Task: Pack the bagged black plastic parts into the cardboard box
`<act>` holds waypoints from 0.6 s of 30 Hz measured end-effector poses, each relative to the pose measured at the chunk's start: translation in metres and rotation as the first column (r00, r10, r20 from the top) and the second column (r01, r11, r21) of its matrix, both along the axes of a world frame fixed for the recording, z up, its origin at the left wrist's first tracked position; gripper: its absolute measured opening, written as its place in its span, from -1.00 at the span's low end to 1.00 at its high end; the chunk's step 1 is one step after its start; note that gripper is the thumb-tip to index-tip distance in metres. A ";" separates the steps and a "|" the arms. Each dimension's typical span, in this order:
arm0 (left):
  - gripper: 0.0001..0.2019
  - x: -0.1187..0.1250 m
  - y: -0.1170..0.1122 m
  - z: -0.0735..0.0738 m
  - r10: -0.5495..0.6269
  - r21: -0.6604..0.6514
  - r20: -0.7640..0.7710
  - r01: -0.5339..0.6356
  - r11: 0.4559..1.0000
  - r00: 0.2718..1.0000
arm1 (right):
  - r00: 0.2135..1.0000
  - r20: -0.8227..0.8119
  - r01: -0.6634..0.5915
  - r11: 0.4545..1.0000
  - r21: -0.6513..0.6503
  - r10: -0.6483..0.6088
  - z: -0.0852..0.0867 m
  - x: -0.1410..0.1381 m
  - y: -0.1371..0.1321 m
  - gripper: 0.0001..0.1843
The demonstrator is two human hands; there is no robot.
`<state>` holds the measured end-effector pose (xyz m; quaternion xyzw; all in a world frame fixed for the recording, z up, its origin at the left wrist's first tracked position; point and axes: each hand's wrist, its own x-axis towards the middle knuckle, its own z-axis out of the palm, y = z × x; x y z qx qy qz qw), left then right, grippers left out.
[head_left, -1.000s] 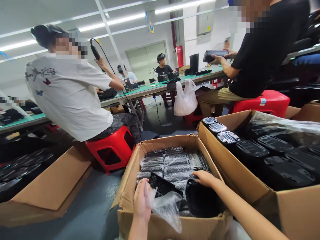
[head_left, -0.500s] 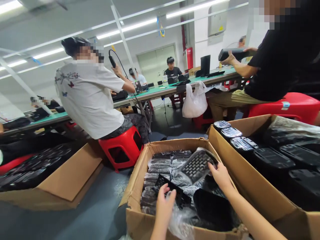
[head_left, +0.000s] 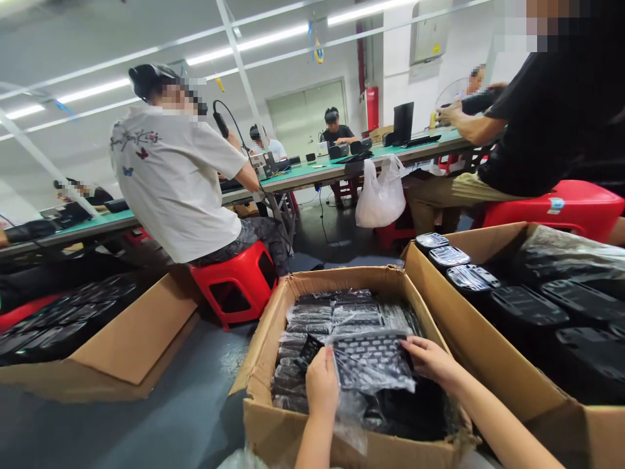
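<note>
- Workshop floor (head_left: 146,417): cardboard box (head_left: 312,438) before me, full of bagged black parts (head_left: 322,316).
- Bagged black grille (head_left: 371,361) over the box's middle.
- Left hand (head_left: 321,384) and right hand (head_left: 432,362) pinch it; too light a pinch could let it slip.

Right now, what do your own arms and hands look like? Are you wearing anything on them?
My left hand and right hand are bare, with no gloves, and I can't see any rings, watch or cables on them. My left forearm and right forearm are bare too, with no sleeve showing before they reach the bottom edge of the view.
</note>
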<state>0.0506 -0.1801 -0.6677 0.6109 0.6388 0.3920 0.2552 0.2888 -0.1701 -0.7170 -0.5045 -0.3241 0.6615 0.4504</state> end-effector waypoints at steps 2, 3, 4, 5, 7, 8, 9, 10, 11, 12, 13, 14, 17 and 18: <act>-0.61 -0.005 0.004 0.000 -0.027 -0.010 0.089 0.028 1.000 0.996 | 0.995 0.087 -0.063 0.996 0.067 0.057 -0.004 0.003 0.000 -0.64; -0.63 -0.008 0.006 0.000 -0.010 -0.023 0.181 0.014 1.000 0.983 | 0.990 0.116 -0.085 0.992 0.090 0.074 -0.005 0.004 -0.001 -0.61; -0.64 -0.012 0.009 -0.001 0.042 -0.041 0.294 -0.032 0.999 0.955 | 0.987 0.131 -0.108 0.990 0.095 0.096 -0.005 0.005 -0.002 -0.59; -0.64 -0.016 0.013 -0.003 0.120 -0.068 0.403 -0.101 0.993 0.907 | 0.983 0.133 -0.136 0.987 0.081 0.124 -0.004 0.007 -0.003 -0.57; -0.60 -0.023 0.019 -0.007 0.270 -0.143 0.560 -0.230 0.963 0.783 | 0.975 0.115 -0.193 0.981 0.034 0.188 -0.005 0.012 -0.007 -0.57; -0.59 -0.025 0.022 -0.010 0.311 -0.175 0.601 -0.258 0.950 0.736 | 0.970 0.120 -0.216 0.976 0.021 0.212 -0.006 0.014 -0.008 -0.58; -0.58 -0.025 0.024 -0.012 0.325 -0.199 0.624 -0.258 0.945 0.710 | 0.962 0.151 -0.234 0.972 0.021 0.228 -0.008 0.015 -0.008 -0.60; -0.58 -0.024 0.025 -0.015 0.328 -0.217 0.638 -0.246 0.945 0.697 | 0.947 0.222 -0.247 0.968 0.038 0.232 -0.011 0.016 -0.008 -0.63; -0.59 -0.022 0.026 -0.017 0.334 -0.233 0.656 -0.239 0.943 0.677 | 0.923 0.313 -0.258 0.964 0.071 0.224 -0.014 0.015 -0.007 -0.66; -0.60 -0.020 0.026 -0.018 0.341 -0.246 0.671 -0.236 0.940 0.658 | 0.891 0.407 -0.266 0.958 0.109 0.201 -0.018 0.012 -0.005 -0.68; -0.60 -0.018 0.026 -0.020 0.346 -0.254 0.684 -0.235 0.938 0.643 | 0.858 0.488 -0.265 0.953 0.148 0.163 -0.020 0.008 -0.002 -0.68; -0.61 -0.016 0.025 -0.021 0.351 -0.261 0.695 -0.235 0.936 0.627 | 0.824 0.554 -0.266 0.945 0.192 0.120 -0.022 0.003 0.002 -0.65; -0.60 -0.020 0.024 -0.023 0.375 -0.286 0.724 -0.242 0.927 0.579 | 0.754 0.653 -0.335 0.898 0.286 0.074 -0.019 -0.019 0.016 -0.52; -0.60 -0.023 0.023 -0.023 0.383 -0.294 0.733 -0.246 0.924 0.562 | 0.735 0.672 -0.377 0.877 0.299 0.087 -0.017 -0.026 0.020 -0.54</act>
